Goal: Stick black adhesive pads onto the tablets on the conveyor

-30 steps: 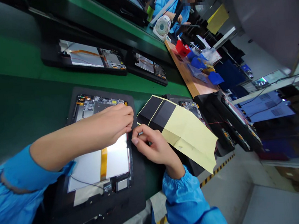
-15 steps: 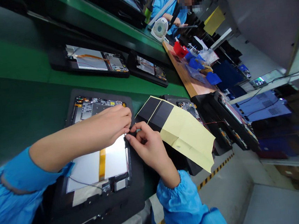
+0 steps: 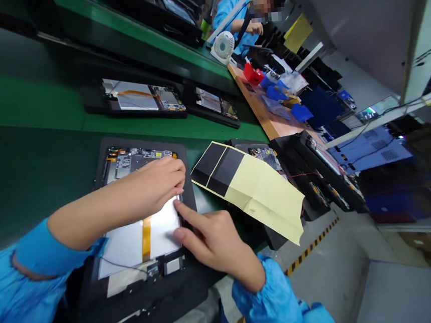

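An opened tablet (image 3: 161, 236) lies in front of me, its white battery, orange ribbon cable (image 3: 146, 238) and circuit board (image 3: 125, 159) exposed. My left hand (image 3: 162, 181) reaches across it with fingers curled together at the right edge; whatever they pinch is hidden. Just below, my right hand (image 3: 218, 236) has its index finger stretched out, the tip at the tablet's right edge near the left fingertips. Its thumb is spread apart over the battery's edge, and no object shows in that hand. A yellow backing sheet (image 3: 266, 187) with black adhesive pieces (image 3: 224, 171) lies to the right.
Two more opened devices, one on the left (image 3: 138, 100) and one on the right (image 3: 216, 103), lie on the green bench farther back. Other units (image 3: 315, 178) lean at the right. Behind stand a small white fan (image 3: 223, 46), a red bin (image 3: 253, 74) and a co-worker in blue (image 3: 235, 16).
My right hand has gone from a pinch beside the left fingers to an extended index finger and spread thumb, slightly lower. My left hand stays curled at the tablet's edge. The view has shifted slightly.
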`<act>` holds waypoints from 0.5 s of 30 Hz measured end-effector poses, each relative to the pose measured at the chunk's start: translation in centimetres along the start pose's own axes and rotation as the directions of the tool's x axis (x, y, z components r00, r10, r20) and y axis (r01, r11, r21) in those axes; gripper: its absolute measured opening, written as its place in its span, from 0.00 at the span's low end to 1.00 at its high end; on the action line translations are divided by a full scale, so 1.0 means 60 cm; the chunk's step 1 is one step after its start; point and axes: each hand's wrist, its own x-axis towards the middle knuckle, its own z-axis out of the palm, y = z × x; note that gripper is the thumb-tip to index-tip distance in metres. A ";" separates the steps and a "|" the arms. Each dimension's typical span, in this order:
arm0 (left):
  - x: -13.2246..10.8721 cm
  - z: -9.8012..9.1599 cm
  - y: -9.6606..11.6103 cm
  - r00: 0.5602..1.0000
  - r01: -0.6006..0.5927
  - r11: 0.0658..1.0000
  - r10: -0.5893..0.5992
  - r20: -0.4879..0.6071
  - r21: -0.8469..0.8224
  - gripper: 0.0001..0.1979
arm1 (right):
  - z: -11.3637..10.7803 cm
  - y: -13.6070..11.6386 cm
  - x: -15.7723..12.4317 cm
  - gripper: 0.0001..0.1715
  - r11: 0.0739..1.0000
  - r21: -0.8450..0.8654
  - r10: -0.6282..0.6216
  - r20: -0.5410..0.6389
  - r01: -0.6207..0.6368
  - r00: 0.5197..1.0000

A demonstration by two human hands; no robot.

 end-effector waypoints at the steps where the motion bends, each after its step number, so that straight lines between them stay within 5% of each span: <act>1: -0.001 0.000 0.000 1.000 0.003 1.000 -0.003 0.004 -0.008 0.14 | 0.002 -0.002 0.001 0.45 1.000 -0.019 0.025 0.019 -0.025 1.000; 4: -0.004 0.000 -0.001 1.000 0.018 0.999 -0.018 0.019 -0.035 0.14 | 0.000 -0.017 -0.012 0.46 0.992 0.047 0.111 0.106 -0.116 0.988; 8: -0.001 0.001 0.000 0.998 0.057 0.995 -0.055 0.022 -0.084 0.14 | -0.006 -0.026 -0.022 0.33 0.891 0.287 0.310 0.181 -0.352 0.933; 12: 0.009 -0.011 0.008 0.996 0.085 0.994 -0.084 0.016 -0.069 0.15 | 0.000 -0.009 -0.004 0.32 0.884 0.253 0.361 0.163 -0.392 0.918; 15: -0.019 -0.019 0.021 0.978 0.199 0.977 -0.204 -0.054 -0.076 0.16 | 0.003 0.001 -0.018 0.27 0.787 0.406 0.487 0.056 -0.465 0.872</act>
